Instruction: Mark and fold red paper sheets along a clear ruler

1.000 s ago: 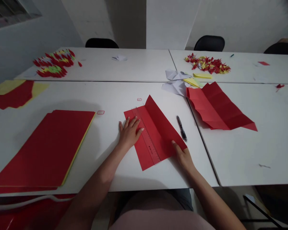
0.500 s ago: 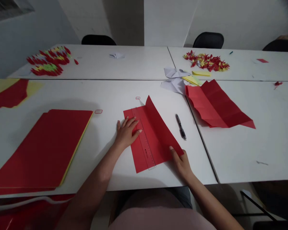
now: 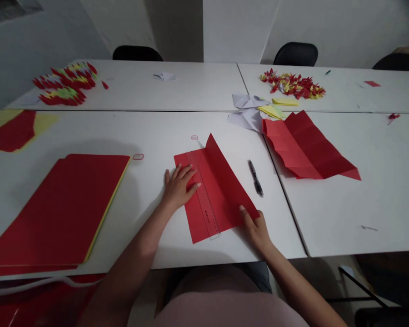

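A sheet of red paper (image 3: 221, 190) lies in front of me, its right part lifted and bent upward. Across its left part runs a clear ruler (image 3: 207, 210). My left hand (image 3: 179, 186) rests with spread fingers on the paper and the ruler, pressing them to the table. The right lower corner of the sheet is pinched in my right hand (image 3: 255, 227), thumb on top and the other fingers hidden beneath. A black pen (image 3: 255, 178) lies just right of the sheet.
Left stands a stack of red sheets (image 3: 61, 209) with a yellow edge. Creased red paper (image 3: 310, 147) lies right, beside folded white pieces (image 3: 247, 119). Small folded paper pieces sit in a left pile (image 3: 64, 84) and a right pile (image 3: 293, 85). Table seams (image 3: 286, 200) cross the surface.
The view has shifted slightly. Both hands, the ruler and the red paper keep the same positions relative to each other.
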Available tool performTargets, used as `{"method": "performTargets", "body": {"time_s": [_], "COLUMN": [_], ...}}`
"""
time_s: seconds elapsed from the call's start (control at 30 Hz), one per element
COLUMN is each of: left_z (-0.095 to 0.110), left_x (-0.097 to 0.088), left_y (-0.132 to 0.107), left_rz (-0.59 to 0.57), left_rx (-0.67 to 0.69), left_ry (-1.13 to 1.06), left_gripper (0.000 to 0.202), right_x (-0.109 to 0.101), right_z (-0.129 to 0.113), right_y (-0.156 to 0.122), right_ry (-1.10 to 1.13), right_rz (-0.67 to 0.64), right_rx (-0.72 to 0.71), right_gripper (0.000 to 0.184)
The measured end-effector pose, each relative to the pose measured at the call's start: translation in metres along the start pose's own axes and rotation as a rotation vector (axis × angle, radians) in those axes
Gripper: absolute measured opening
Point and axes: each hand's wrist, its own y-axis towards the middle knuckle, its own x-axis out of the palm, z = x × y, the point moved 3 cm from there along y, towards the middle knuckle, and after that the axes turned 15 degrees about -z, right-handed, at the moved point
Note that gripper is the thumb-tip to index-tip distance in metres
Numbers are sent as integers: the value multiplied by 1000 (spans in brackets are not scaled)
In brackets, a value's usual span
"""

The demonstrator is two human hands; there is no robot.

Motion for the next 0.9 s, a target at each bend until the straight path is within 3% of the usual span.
{"method": "performTargets", "body": {"time_s": [0.9], "left_z": [5], "left_x": [0], "left_y": [5], "left_rz": [-5], "left_rx": [4], "left_ry": [-65], "left_gripper": [50], "right_x": [-8], "right_z": [-3], "right_y": [-1], "right_ry": [0], "right_rz": [28], "right_rx": [27], "right_gripper": [43]}}
